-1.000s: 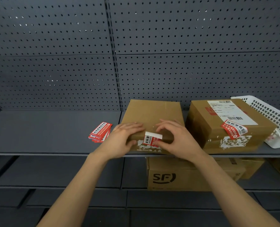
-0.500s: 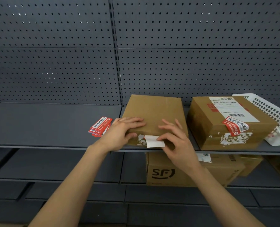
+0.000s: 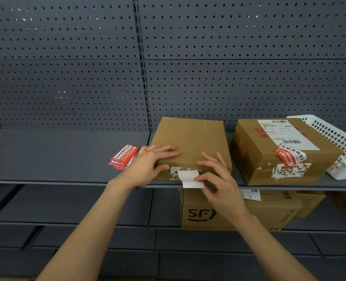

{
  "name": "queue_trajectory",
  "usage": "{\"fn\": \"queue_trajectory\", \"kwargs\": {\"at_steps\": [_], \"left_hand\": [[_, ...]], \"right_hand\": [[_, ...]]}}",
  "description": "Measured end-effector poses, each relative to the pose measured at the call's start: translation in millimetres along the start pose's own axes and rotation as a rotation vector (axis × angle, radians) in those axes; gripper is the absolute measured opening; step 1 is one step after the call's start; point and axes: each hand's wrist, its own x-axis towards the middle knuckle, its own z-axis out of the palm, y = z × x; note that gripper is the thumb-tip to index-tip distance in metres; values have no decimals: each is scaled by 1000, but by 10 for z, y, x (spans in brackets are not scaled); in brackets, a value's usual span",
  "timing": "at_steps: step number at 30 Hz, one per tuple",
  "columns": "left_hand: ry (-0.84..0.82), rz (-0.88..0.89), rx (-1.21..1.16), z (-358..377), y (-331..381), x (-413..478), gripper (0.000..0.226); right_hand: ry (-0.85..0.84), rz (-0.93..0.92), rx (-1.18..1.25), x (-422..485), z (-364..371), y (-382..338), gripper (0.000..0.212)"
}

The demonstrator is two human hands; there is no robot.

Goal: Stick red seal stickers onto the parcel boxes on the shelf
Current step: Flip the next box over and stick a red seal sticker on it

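A plain brown parcel box (image 3: pixel 192 136) lies on the grey shelf (image 3: pixel 56 155), with torn label scraps on its front face. My left hand (image 3: pixel 154 161) grips its front left corner, fingers on top and thumb on the front. My right hand (image 3: pixel 218 185) pinches a white backing strip (image 3: pixel 189 178) that hangs from the box's front face past the shelf edge. No red shows on the strip. A stack of red seal stickers (image 3: pixel 123 157) lies on the shelf just left of my left hand. The right parcel box (image 3: pixel 255 157) carries a red seal sticker (image 3: pixel 289 155) over its front top edge.
A white plastic basket (image 3: pixel 334 138) leans against the right box at the shelf's far right. On the shelf below stands a brown box printed SF (image 3: pixel 200 216), with more boxes to its right. Grey perforated panels form the back wall.
The sticker's red part at the box's front edge is no longer visible. My right hand has drawn the white strip down the front face, below the shelf edge. My left hand stays on the box.
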Motion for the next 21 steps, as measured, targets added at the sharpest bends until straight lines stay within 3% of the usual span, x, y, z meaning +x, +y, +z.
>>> {"fn": "queue_trajectory", "kwargs": {"at_steps": [12,21], "left_hand": [[-12,-15,4,-14,10,-8,62],[-9,-36,8,-31,70,-19,62]], "right_hand": [[5,48,38,-87,-64,7,17],[118,259,301,-63,-184,-153,9]]}}
